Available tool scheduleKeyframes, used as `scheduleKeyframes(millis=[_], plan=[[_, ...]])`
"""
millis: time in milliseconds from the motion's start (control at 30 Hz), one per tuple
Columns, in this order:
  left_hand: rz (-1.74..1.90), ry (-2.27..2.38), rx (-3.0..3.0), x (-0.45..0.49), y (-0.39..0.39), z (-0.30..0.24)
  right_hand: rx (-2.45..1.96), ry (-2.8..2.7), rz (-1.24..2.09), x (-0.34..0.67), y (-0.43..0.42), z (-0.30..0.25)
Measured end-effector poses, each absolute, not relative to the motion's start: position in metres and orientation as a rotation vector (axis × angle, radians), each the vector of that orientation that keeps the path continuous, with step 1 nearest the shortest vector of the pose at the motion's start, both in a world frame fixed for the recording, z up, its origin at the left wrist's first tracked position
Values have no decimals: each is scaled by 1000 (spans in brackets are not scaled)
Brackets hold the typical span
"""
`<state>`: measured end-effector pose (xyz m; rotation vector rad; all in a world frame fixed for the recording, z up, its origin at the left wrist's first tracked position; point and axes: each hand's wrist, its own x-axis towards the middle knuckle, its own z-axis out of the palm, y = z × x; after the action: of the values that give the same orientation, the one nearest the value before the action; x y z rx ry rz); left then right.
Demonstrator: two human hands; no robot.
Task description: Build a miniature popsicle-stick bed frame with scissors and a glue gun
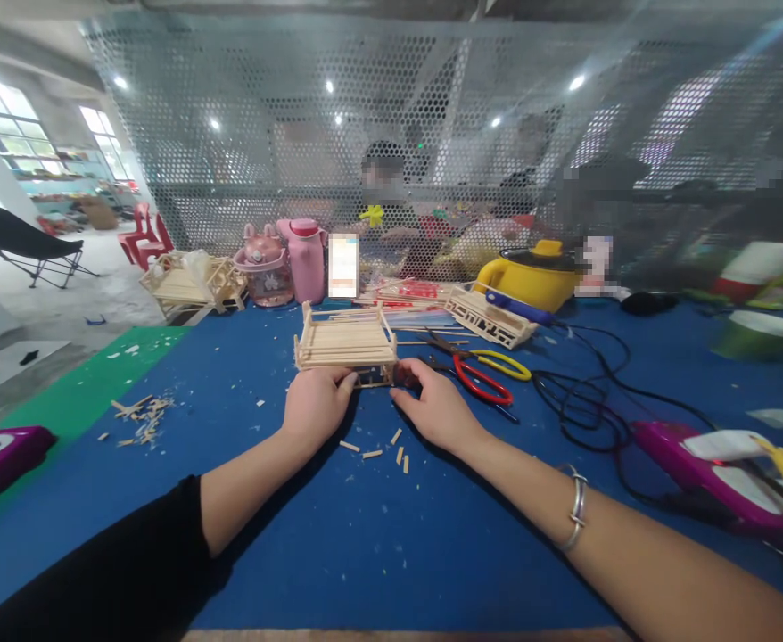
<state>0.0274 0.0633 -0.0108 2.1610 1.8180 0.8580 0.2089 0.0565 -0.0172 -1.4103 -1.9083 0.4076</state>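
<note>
We press our left hand (315, 403) and right hand (435, 408) against the near edge of the small wooden stick frame (346, 343), each grip closed narrowly on its lower rail. It stands upright on the blue counter (378, 535). Cut stick bits (382, 448) lie between our wrists; red and yellow cutters (489, 373) sit just right.

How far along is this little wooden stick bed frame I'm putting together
The stick frame already has a slatted deck and raised ends, so its main body looks built. The left hand and right hand press at its front lower edge. Cut stick pieces lie loose on the blue mat, so some detailing probably remains.
</note>
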Motion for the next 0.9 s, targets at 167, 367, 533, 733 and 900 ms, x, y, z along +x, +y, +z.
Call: scheduleKeyframes(millis=[167, 367, 533, 733, 900], plan=[[831, 1843, 2210, 29, 62, -11, -1431, -1928, 392, 207, 56, -16], [802, 1869, 2250, 30, 60, -10, -1444, -1958, 350, 206, 55, -16], [787, 1882, 2264, 30, 61, -11, -1437, -1961, 331, 206, 55, -16], [748, 1901, 2285, 31, 62, -11, -1456, -1971, 356, 206, 55, -15], [724, 1917, 2323, 31, 62, -12, -1430, -1974, 345, 206, 55, -16]])
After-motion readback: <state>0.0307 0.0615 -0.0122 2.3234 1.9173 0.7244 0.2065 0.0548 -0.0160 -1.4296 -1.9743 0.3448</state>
